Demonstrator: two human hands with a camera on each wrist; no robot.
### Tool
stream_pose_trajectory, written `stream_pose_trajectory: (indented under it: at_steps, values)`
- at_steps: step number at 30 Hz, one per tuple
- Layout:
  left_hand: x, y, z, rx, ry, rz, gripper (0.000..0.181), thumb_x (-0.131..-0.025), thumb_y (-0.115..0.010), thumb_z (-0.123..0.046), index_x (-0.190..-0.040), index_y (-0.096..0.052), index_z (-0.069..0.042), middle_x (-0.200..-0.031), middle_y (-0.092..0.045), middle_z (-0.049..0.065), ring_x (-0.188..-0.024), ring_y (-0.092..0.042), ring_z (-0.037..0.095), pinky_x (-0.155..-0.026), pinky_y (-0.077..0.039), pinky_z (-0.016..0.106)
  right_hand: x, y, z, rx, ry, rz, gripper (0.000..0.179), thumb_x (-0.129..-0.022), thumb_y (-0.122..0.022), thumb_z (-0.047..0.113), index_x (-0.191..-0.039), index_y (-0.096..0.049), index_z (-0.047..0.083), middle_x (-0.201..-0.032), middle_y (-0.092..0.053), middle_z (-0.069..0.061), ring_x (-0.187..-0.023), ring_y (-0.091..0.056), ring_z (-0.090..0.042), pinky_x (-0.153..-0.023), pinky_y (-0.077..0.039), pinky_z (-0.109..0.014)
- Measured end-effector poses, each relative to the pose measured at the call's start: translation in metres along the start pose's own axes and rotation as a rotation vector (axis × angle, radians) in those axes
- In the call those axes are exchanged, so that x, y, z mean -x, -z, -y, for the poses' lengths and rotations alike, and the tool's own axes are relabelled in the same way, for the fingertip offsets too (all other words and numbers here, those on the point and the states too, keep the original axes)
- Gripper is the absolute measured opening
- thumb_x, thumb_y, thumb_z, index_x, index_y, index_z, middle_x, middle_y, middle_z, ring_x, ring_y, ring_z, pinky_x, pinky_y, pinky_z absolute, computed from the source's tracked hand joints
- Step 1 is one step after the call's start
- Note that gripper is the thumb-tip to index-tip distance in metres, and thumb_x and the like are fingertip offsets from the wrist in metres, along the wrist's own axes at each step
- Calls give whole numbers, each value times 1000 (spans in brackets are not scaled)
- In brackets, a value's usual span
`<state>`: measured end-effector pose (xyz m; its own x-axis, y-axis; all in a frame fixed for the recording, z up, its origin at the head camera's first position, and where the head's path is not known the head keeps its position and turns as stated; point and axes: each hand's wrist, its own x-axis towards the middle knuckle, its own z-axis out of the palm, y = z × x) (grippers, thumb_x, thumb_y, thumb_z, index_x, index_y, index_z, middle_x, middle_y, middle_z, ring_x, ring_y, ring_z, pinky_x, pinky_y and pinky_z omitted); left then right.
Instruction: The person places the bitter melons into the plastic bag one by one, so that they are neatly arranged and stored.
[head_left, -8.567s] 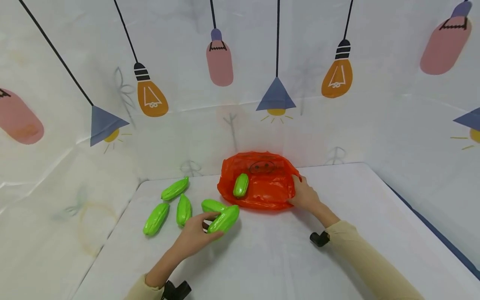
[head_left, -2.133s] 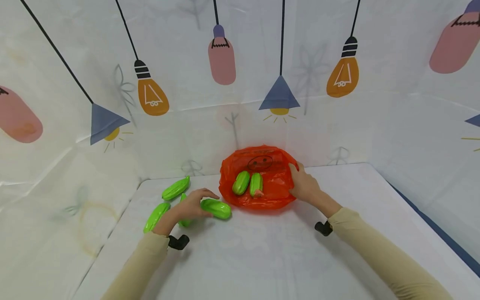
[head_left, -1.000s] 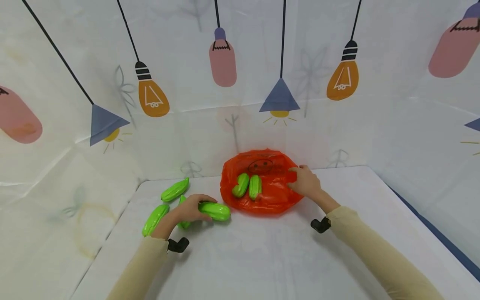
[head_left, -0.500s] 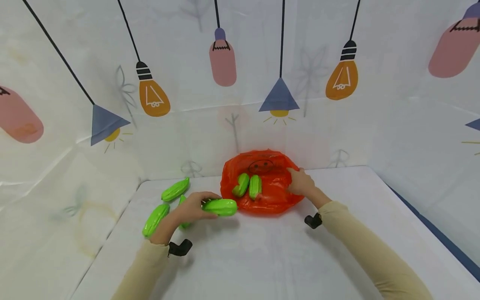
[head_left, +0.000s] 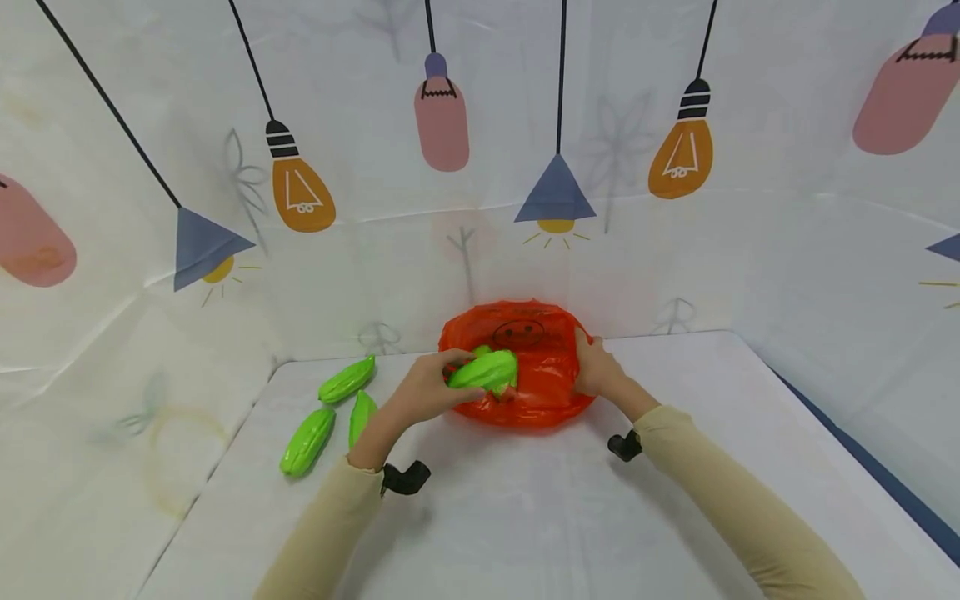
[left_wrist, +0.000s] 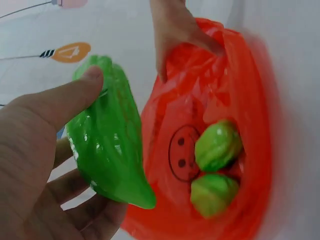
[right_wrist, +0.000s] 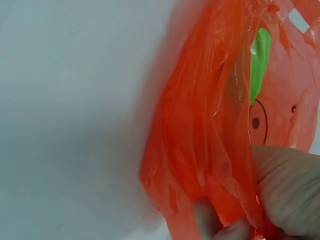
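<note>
My left hand (head_left: 429, 388) holds a glossy green ridged gourd (head_left: 491, 370) between thumb and fingers, over the mouth of a red plastic bag (head_left: 553, 367). In the left wrist view this gourd (left_wrist: 107, 132) has a tapered tip, and the thumb presses its side. Two more gourds lie inside the bag, an upper gourd (left_wrist: 217, 145) and a lower gourd (left_wrist: 214, 195); in the head view the held one mostly covers them. My right hand (head_left: 598, 371) grips the bag's right rim, with thumb inside and fingertips outside in the right wrist view.
Three more green gourds lie on the white table (head_left: 525, 517) at the left: a back one (head_left: 347, 379), a front one (head_left: 307, 443), and one (head_left: 361, 414) partly behind my left forearm. The wall (head_left: 375, 275) with printed lamps rises close behind the bag.
The left hand took hold of the gourd beside the bag, lifted it and carried it right, over the bag's mouth. Earlier it added a second gourd to the bag. The right hand stayed at the rim.
</note>
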<state>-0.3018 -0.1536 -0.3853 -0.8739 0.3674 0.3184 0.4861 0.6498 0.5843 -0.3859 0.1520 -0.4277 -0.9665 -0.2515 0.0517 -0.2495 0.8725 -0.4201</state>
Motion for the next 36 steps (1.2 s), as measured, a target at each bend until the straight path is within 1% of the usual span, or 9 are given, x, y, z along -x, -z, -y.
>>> stream_pose_trajectory:
  at_steps: [2, 5, 10, 14, 17, 22, 25, 32, 36]
  values:
    - [-7, -6, -5, 5, 13, -39, 53, -77, -82, -39, -122, -65, -15, -104, -65, -5, -85, -56, 13, -73, -50, 31, 1, 0, 2, -7, 8, -3, 112, -68, -84, 6, -151, -9, -1, -137, -29, -38, -93, -58, -50, -79, -52, -55]
    - [-17, -14, -11, 12, 39, -73, 54, -77, -81, -41, -121, -65, -14, -104, -65, -4, -87, -58, 12, -72, -51, 29, 3, 1, 4, -10, 13, -6, 113, -68, -84, 6, -151, -8, -1, -138, -28, -38, -95, -57, -50, -80, -51, -56]
    - [-30, -25, -18, 39, 89, -84, 56, -78, -80, -44, -122, -64, -14, -103, -66, 0, -89, -61, 13, -70, -52, 28, 5, 1, 6, -4, 19, -5, 113, -68, -84, 6, -151, -8, -2, -139, -28, -38, -97, -57, -51, -79, -51, -56]
    - [-42, -34, -19, 80, 114, -94, 55, -81, -78, -44, -125, -61, -15, -101, -65, 1, -88, -60, 14, -68, -53, 27, 5, 1, 7, -7, 29, -27, 109, -69, -84, 5, -150, -12, -2, -138, -30, -37, -99, -56, -51, -80, -51, -57]
    - [-50, -41, -19, 117, 123, -106, 54, -84, -75, -42, -127, -59, -13, -103, -64, 3, -89, -60, 16, -67, -54, 27, 6, 0, 8, -13, 26, -34, 106, -70, -83, 4, -150, -13, -2, -138, -31, -36, -100, -56, -51, -81, -51, -58]
    - [-61, -51, -23, 159, 174, -119, 55, -86, -72, -42, -127, -58, -9, -107, -63, 4, -89, -60, 17, -67, -55, 28, 7, -1, 6, -12, 23, -15, 106, -71, -82, 5, -150, -11, -4, -138, -31, -36, -100, -56, -49, -82, -51, -57]
    - [-67, -56, -26, 177, 199, -128, 55, -86, -71, -44, -127, -58, -9, -108, -62, 4, -90, -59, 18, -69, -55, 29, 9, -1, 5, -11, 23, -29, 105, -71, -83, 7, -149, -13, -5, -137, -32, -36, -99, -57, -49, -82, -51, -57]
    - [-76, -71, -24, 227, 269, -153, 58, -87, -70, -46, -133, -56, -14, -108, -61, 3, -89, -59, 19, -67, -55, 30, 8, -4, 1, -5, 21, -34, 103, -72, -83, 7, -148, -15, -7, -136, -35, -36, -99, -57, -48, -81, -51, -57]
    - [-80, -77, -23, 223, 301, -163, 59, -88, -69, -47, -135, -55, -14, -108, -61, 4, -87, -59, 20, -66, -55, 30, 9, -2, 1, 0, 25, -36, 103, -72, -83, 8, -148, -15, -7, -136, -35, -36, -100, -57, -49, -81, -51, -57]
